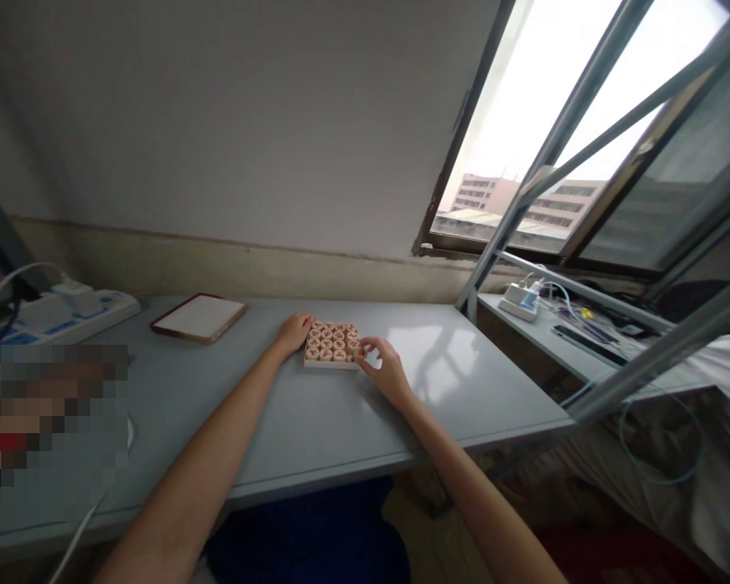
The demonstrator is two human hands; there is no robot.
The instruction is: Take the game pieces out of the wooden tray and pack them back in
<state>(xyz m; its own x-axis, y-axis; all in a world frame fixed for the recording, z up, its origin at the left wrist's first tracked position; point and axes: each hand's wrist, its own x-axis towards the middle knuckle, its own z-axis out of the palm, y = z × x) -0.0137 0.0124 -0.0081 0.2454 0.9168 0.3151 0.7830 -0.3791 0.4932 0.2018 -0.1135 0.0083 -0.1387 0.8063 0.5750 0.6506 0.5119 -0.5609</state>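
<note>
A shallow box [332,365] stands on the grey desk, filled with rows of round wooden Chinese chess pieces [326,344] that bear red characters. At the box's far left corner, my left hand [294,332] has its fingers curled against the side. My right hand [384,365] is at the near right corner, thumb and fingertips pinched on a chess piece [361,354] there. The fingers partly cover that piece. A darker gap shows among the pieces beside it.
A flat lid-like tray [199,317] with a brown rim lies to the left on the desk [316,422]. Power strips [97,316] with cables sit at the far left. On the right are a metal bed-frame post [487,268] and a second desk [541,341] with chargers and cables.
</note>
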